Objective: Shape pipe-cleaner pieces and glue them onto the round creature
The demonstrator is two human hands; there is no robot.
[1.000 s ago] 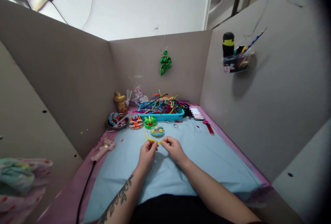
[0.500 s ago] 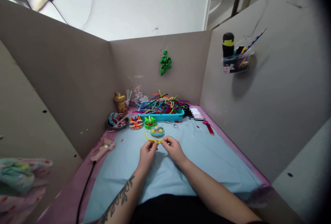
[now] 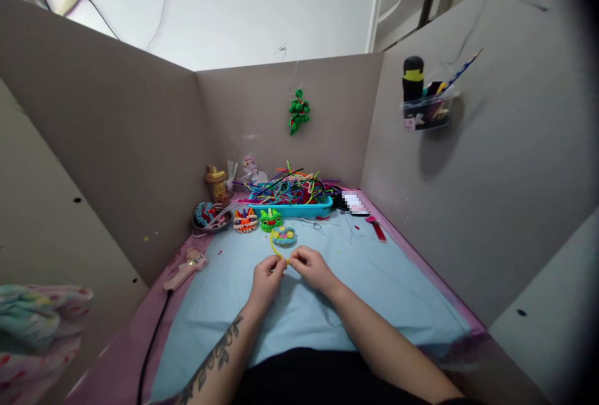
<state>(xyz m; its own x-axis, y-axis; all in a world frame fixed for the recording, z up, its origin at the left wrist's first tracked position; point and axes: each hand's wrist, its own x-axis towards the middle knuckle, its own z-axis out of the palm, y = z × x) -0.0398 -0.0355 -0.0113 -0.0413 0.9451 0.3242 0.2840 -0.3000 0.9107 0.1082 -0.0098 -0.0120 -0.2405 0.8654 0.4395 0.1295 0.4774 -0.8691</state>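
A yellow pipe cleaner (image 3: 274,245) is pinched between my two hands, its free end curving up and away from me. My left hand (image 3: 267,280) grips it with thumb and fingertips. Close beside, my right hand (image 3: 309,268) pinches the same strand near its short end, fingertips almost touching the left ones. Just beyond the hands lies a round light-blue fuzzy piece (image 3: 284,236) with yellow and pink dots, which the strand's tip partly overlaps. Behind it sit a green fuzzy animal head (image 3: 271,221) and an orange-and-white one (image 3: 245,221).
A turquoise tray (image 3: 299,210) heaped with coloured pipe cleaners stands at the back. To the left are a dark bowl (image 3: 213,228) and a pink glue gun (image 3: 185,273) with its cord. Scissors (image 3: 312,224) lie before the tray; grey panels enclose the table.
The yellow pipe cleaner's free end has swung to the right and now stands more upright, before the light-blue piece. Both hands have drawn slightly closer together at the fingertips.
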